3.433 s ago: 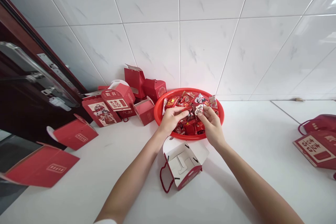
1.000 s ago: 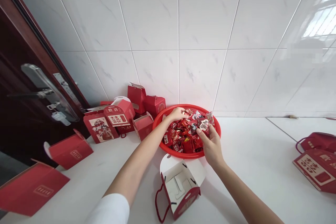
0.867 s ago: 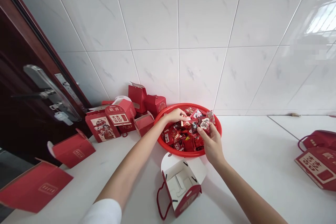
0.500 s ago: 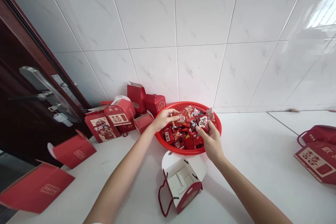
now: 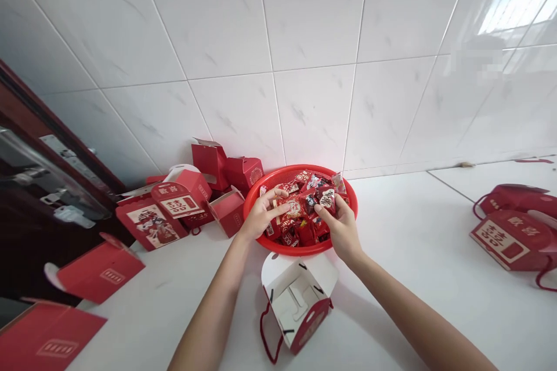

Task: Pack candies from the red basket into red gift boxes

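In the head view, a red plastic basket (image 5: 250, 217) holds a pile of wrapped candies (image 5: 307, 233), mostly red. My left hand (image 5: 261, 213) is over its left side, thumb and fingers curled around a red-and-gold candy packet (image 5: 294, 206); the exact grip is partly hidden. On the right, my right hand (image 5: 343, 229) pinches a dark red wrapped candy (image 5: 325, 197) with a pale label, with a small dark packet (image 5: 310, 203) against it. Just in front of the basket stands an open red gift box (image 5: 311, 329), white inside, its cord handle hanging left.
Several red gift boxes (image 5: 180, 200) crowd the back left against the tiled wall (image 5: 313, 116). Two open red boxes (image 5: 102, 269) lie nearer the left edge, beside the dark door (image 5: 26, 226). More red boxes (image 5: 509, 240) with cord handles sit at the far right.
The view has shifted, so the far-right boxes show more fully. My left hand has drawn down and back slightly with the red-and-gold packet; my right hand keeps hold of its candy.
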`<state>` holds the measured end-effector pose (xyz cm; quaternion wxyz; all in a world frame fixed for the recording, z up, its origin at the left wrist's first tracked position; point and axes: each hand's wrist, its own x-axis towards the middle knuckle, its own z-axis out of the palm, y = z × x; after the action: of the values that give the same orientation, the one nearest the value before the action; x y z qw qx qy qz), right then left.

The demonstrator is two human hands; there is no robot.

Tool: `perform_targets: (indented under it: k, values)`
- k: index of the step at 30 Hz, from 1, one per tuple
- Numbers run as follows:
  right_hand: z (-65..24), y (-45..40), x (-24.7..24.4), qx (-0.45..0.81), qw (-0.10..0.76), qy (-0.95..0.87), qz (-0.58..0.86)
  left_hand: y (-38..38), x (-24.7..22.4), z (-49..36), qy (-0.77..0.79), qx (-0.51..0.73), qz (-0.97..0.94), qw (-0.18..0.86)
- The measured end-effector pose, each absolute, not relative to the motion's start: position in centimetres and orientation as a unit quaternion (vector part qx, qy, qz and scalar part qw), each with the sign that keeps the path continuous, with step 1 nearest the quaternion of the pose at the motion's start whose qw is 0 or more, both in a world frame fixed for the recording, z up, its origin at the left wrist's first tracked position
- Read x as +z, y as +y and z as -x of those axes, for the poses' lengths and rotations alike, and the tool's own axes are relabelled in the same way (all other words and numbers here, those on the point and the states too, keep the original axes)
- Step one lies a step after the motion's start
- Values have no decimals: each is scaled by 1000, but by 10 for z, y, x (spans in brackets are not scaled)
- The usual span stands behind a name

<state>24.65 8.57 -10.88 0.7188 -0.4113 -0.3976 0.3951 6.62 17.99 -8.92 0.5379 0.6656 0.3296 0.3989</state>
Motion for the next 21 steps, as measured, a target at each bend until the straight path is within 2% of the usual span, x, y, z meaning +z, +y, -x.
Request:
perform_targets:
  k: [6, 14, 21]
  values:
    - [-246, 86, -108, 405, 721, -393, 403, 176, -86, -65, 320, 343, -702, 535]
    - [-247, 83, -106, 418, 706, -403, 405, 177, -87, -63, 298, 339, -729, 515]
    - [-249, 82, -107, 424, 665, -451, 418, 178, -90, -64, 283, 273, -722, 570]
